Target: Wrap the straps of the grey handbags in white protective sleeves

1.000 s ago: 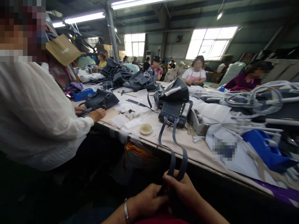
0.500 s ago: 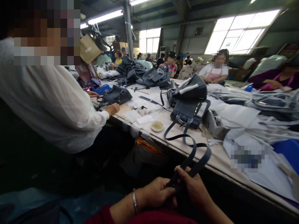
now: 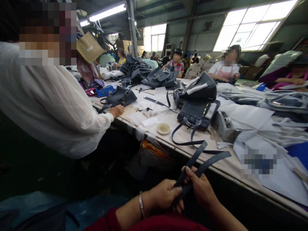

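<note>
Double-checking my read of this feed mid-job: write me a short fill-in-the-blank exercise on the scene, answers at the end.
The left hand and right hand both grip long, flat, dark ____.
A silver bracelet circles the person's ____ wrist.
The co-worker's sleeve at the picture's left is coloured ____.
A small round dish stands on the ____.
Missing words: straps; left; white; table.

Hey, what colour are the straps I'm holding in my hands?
The straps are dark blue-grey; they show best in the head view.
</note>
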Motion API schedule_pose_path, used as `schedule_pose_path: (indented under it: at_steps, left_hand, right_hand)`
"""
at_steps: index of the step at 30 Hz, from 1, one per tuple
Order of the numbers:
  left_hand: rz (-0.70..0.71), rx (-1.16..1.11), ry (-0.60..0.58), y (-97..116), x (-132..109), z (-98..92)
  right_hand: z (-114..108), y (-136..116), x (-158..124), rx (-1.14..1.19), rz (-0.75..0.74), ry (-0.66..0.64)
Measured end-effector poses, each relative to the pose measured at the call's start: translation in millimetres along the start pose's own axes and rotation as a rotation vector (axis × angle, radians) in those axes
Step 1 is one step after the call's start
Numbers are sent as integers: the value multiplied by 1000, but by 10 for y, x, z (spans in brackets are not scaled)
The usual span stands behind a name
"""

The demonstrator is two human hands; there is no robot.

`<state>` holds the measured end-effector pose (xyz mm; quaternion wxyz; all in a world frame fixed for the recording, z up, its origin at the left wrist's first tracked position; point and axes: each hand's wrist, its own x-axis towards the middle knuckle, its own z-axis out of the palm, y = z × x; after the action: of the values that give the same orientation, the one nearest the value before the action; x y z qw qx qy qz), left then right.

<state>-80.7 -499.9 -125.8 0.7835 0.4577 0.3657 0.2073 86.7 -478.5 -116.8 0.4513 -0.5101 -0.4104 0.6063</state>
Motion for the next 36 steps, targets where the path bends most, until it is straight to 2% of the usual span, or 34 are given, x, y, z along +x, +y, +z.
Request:
schedule_pose_path:
  at_steps: [5,9,11,15,18,21,23,25,28,30,32,33,36]
  left_hand:
    - [-38,-9,7,-12,9,-33]
    - [-23,76,17,39,-5,-42]
    - [-27,91,38,63,-4,-48]
    - [-14,71,4,53,41,-57]
    - [0,125,-1,17,78,-65]
    - [1,301,45,46,100,-126]
    - [63,499,106,153,128,-234]
    - [201,703,225,356,188,-406]
    - [453,1003,520,792,376,-751]
    - [534,1227,753,1085,577,-996]
    - [456,1401,904,1308,816,-1220]
    - [372,1462,920,1383,935,-1318]
    - [139,1532,821,1488,1196,-1535]
  right_hand:
    - [-4,-17,145,237,-8,63]
    - [-10,-24,138,316,13,123]
    - [-30,-17,103,257,29,81]
    - [-27,60,7,-42,69,-29]
    - [-15,117,-7,-127,61,-3]
    - [-88,96,88,-32,36,82]
    - [-190,39,191,76,10,182]
    - [-296,-18,280,154,-3,265]
    - [-359,-26,325,169,-8,267]
    - [-312,32,300,128,-10,230]
    - [-232,111,262,84,-12,194]
    - [-198,146,246,70,-13,179]
    - [-175,206,223,52,-22,156]
